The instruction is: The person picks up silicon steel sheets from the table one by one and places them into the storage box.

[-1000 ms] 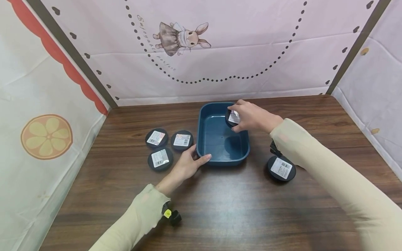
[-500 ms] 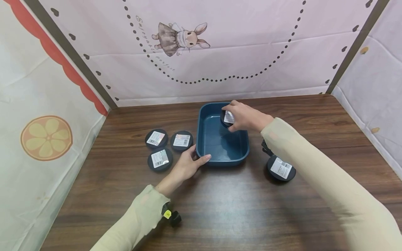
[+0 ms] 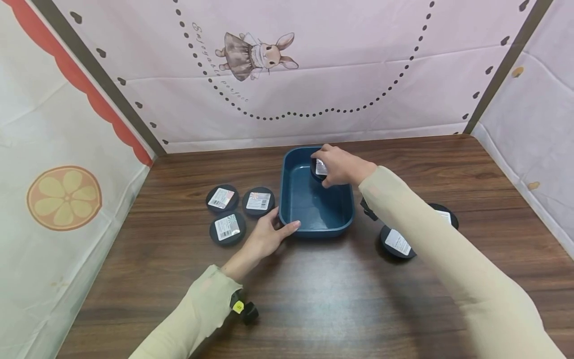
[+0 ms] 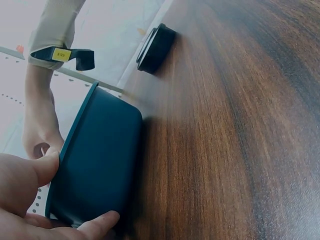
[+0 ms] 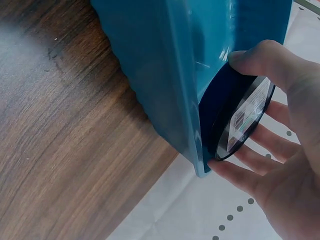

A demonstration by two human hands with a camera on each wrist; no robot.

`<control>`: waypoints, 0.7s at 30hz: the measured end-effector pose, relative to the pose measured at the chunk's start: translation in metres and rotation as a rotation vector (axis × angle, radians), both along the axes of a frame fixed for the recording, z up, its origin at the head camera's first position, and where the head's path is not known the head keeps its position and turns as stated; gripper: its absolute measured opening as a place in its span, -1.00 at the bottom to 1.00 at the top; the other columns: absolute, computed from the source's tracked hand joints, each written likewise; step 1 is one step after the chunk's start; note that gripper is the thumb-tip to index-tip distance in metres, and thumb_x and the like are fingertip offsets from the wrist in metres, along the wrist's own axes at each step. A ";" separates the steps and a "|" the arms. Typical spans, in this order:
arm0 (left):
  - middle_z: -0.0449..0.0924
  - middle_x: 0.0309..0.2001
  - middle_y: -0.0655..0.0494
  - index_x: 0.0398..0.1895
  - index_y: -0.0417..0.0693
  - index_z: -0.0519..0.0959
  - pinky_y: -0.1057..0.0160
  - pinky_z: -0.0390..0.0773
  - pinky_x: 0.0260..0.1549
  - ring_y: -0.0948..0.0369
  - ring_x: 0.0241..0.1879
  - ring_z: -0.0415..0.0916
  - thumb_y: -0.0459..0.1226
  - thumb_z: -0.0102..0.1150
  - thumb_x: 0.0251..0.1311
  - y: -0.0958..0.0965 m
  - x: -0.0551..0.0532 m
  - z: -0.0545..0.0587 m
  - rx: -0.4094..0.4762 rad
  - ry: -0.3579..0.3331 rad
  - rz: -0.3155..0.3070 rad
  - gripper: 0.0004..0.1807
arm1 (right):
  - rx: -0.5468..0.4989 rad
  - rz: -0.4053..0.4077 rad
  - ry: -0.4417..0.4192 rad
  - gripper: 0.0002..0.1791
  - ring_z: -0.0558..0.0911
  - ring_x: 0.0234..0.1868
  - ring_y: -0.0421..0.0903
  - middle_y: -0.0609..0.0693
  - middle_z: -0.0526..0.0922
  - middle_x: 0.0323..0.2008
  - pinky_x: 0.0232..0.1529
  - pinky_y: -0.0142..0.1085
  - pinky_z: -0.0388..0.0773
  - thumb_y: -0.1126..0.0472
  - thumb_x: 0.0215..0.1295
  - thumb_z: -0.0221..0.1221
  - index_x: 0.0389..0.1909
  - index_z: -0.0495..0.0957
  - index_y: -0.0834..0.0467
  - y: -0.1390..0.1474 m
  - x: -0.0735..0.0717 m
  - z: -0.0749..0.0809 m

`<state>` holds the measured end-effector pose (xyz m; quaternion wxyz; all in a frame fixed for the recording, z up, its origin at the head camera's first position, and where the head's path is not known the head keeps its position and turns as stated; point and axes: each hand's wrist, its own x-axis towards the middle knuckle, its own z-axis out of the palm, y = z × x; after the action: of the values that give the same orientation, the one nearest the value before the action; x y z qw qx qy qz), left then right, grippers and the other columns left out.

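Note:
A blue plastic tub [image 3: 316, 214] sits on the table. At its front left corner, my left hand [image 3: 265, 236] grips the wall, thumb on the rim and fingers along the outside, as the left wrist view shows of the tub [image 4: 100, 150]. My right hand [image 3: 341, 165] holds a round black jar [image 3: 319, 168] with a white label, inside the tub's back right part. Seen from the right wrist, the jar [image 5: 245, 115] is tilted near the rim, with thumb and fingers on opposite edges.
Left of the tub lie three labelled black jars: a back one [image 3: 222, 198], a nearer one [image 3: 227, 228] and one beside the tub [image 3: 258, 201]. Two more, a front jar [image 3: 396, 243] and a rear jar [image 3: 446, 213], are partly behind the right sleeve. Printed cloth hangs behind the table [image 3: 323, 299].
My right hand has moved left with the jar, further into the tub. A jar on the right has come into view from behind the sleeve. My left hand keeps its place.

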<state>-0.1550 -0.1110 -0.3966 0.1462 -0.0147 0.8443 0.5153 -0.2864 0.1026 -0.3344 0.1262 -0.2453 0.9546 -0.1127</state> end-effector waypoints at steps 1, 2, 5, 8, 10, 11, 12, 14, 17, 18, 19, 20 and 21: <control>0.40 0.41 -0.15 0.49 -0.10 0.27 -0.07 0.41 0.36 -0.04 0.40 0.40 -0.10 0.28 0.32 0.000 0.000 0.000 -0.004 0.001 0.000 -0.27 | 0.004 -0.001 -0.003 -0.12 0.43 0.29 0.11 0.22 0.28 0.43 0.31 0.02 0.50 0.20 0.14 0.40 0.49 0.25 0.15 -0.001 -0.001 0.000; 0.40 0.41 -0.16 0.49 -0.10 0.27 -0.07 0.40 0.36 -0.04 0.40 0.40 -0.10 0.27 0.32 0.000 0.000 0.000 -0.005 0.001 0.000 -0.27 | 0.007 -0.001 -0.005 -0.12 0.42 0.31 0.11 0.21 0.27 0.44 0.32 0.02 0.49 0.20 0.15 0.40 0.49 0.24 0.14 -0.002 -0.001 -0.001; 0.41 0.41 -0.16 0.48 -0.10 0.28 -0.08 0.40 0.36 -0.04 0.39 0.40 -0.10 0.27 0.33 0.001 0.000 -0.001 -0.008 0.007 -0.002 -0.28 | 0.014 -0.006 -0.014 -0.13 0.40 0.34 0.11 0.20 0.26 0.45 0.34 0.04 0.47 0.21 0.16 0.40 0.49 0.24 0.13 -0.005 -0.002 -0.002; 0.42 0.40 -0.16 0.48 -0.10 0.28 -0.07 0.40 0.36 -0.04 0.39 0.40 -0.11 0.27 0.33 0.001 0.000 -0.001 -0.003 0.009 -0.005 -0.29 | 0.027 -0.015 -0.023 -0.13 0.37 0.38 0.11 0.19 0.25 0.46 0.36 0.05 0.45 0.21 0.17 0.40 0.49 0.23 0.12 -0.007 -0.004 -0.003; 0.42 0.40 -0.16 0.48 -0.09 0.29 -0.08 0.40 0.36 -0.04 0.39 0.40 -0.10 0.27 0.33 0.001 0.001 -0.002 -0.003 0.012 -0.008 -0.29 | 0.037 -0.022 -0.029 -0.13 0.36 0.39 0.12 0.19 0.23 0.47 0.36 0.06 0.44 0.22 0.18 0.40 0.50 0.23 0.12 -0.009 -0.004 -0.003; 0.43 0.39 -0.16 0.48 -0.09 0.29 -0.08 0.40 0.36 -0.04 0.39 0.40 -0.10 0.27 0.33 0.001 0.001 -0.002 -0.002 0.011 -0.008 -0.29 | 0.043 -0.024 -0.031 -0.13 0.36 0.39 0.12 0.19 0.23 0.48 0.36 0.07 0.44 0.21 0.19 0.39 0.50 0.22 0.12 -0.010 -0.004 -0.003; 0.43 0.39 -0.16 0.48 -0.09 0.29 -0.08 0.40 0.36 -0.04 0.39 0.40 -0.10 0.27 0.33 0.001 0.001 -0.001 -0.002 0.010 -0.008 -0.29 | 0.050 -0.025 -0.031 -0.13 0.36 0.39 0.13 0.19 0.23 0.48 0.36 0.08 0.44 0.21 0.19 0.39 0.50 0.22 0.12 -0.011 -0.004 -0.003; 0.43 0.39 -0.16 0.48 -0.09 0.29 -0.07 0.40 0.36 -0.04 0.39 0.41 -0.09 0.27 0.33 0.001 0.001 -0.002 -0.001 0.009 -0.008 -0.29 | 0.060 -0.027 -0.032 -0.13 0.37 0.38 0.13 0.19 0.23 0.48 0.36 0.08 0.44 0.20 0.20 0.39 0.50 0.22 0.12 -0.013 -0.004 -0.004; 0.43 0.39 -0.16 0.48 -0.08 0.28 -0.07 0.41 0.36 -0.04 0.39 0.41 -0.08 0.27 0.32 0.001 0.000 -0.002 -0.007 0.004 -0.005 -0.28 | 0.069 -0.024 -0.028 -0.13 0.40 0.35 0.12 0.19 0.24 0.47 0.37 0.06 0.44 0.18 0.20 0.39 0.50 0.22 0.12 -0.015 -0.005 -0.005; 0.42 0.40 -0.16 0.48 -0.08 0.28 -0.08 0.41 0.36 -0.04 0.39 0.41 -0.07 0.28 0.32 0.001 0.000 -0.002 -0.009 0.001 -0.003 -0.27 | 0.072 -0.021 -0.026 -0.13 0.40 0.35 0.11 0.19 0.25 0.46 0.37 0.05 0.44 0.18 0.20 0.39 0.50 0.22 0.13 -0.016 -0.006 -0.006; 0.42 0.40 -0.16 0.49 -0.07 0.27 -0.08 0.41 0.36 -0.04 0.39 0.41 -0.07 0.27 0.32 0.001 -0.001 -0.002 -0.012 -0.002 -0.002 -0.27 | 0.075 -0.019 -0.022 -0.14 0.41 0.33 0.11 0.19 0.26 0.46 0.36 0.04 0.44 0.18 0.20 0.39 0.50 0.22 0.13 -0.017 -0.006 -0.006; 0.41 0.40 -0.16 0.49 -0.07 0.27 -0.08 0.40 0.36 -0.04 0.40 0.40 -0.06 0.27 0.32 0.001 -0.001 -0.002 -0.017 -0.004 0.000 -0.26 | 0.077 -0.017 -0.020 -0.14 0.41 0.32 0.11 0.19 0.27 0.45 0.36 0.03 0.45 0.18 0.20 0.39 0.49 0.22 0.13 -0.018 -0.007 -0.007; 0.41 0.41 -0.15 0.50 -0.06 0.26 -0.08 0.40 0.36 -0.04 0.40 0.40 -0.06 0.27 0.32 0.000 -0.001 -0.002 -0.020 -0.009 0.003 -0.26 | 0.079 -0.015 -0.017 -0.14 0.41 0.31 0.11 0.20 0.27 0.44 0.35 0.02 0.45 0.18 0.19 0.39 0.49 0.23 0.14 -0.018 -0.008 -0.007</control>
<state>-0.1558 -0.1105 -0.3989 0.1490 -0.0196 0.8487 0.5070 -0.2941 0.0844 -0.3415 0.1431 -0.2318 0.9590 -0.0780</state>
